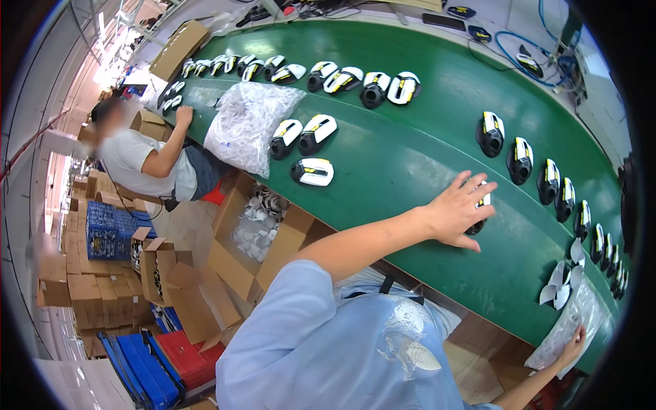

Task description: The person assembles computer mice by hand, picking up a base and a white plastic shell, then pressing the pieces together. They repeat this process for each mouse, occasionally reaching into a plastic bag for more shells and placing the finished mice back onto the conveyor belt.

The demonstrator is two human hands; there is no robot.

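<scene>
On the green belt (410,157), the left hand (459,210) lies fingers spread over a black, white and yellow shell (480,213), which sits near the belt's near edge. The palm covers most of this shell, so only its right end shows; the fingers are fanned out flat, not curled around it. The forearm reaches out from a light blue sleeve (307,321) at the lower middle.

At the lower right, the right hand (572,344) rests on a clear plastic bag (567,328) that lies over the belt's edge. The fingers press on the bag's lower end; whether they pinch the film or only lie on it I cannot tell. A few loose white pieces (560,283) lie just beside the bag's upper end.

To the right of the left hand, a row of similar shells (547,181) curves along the belt toward the right rim. Three more shells (304,147) lie to the left of the hand, well apart from it, next to a big bag (249,123) of white parts. A further line of shells (328,75) runs along the far side of the belt.

At the left, another person (143,160) in a white shirt sits at the belt with one hand on it. Open cartons (260,232) of white parts stand on the floor under the near edge, with stacked boxes and blue crates (109,232) farther left.
</scene>
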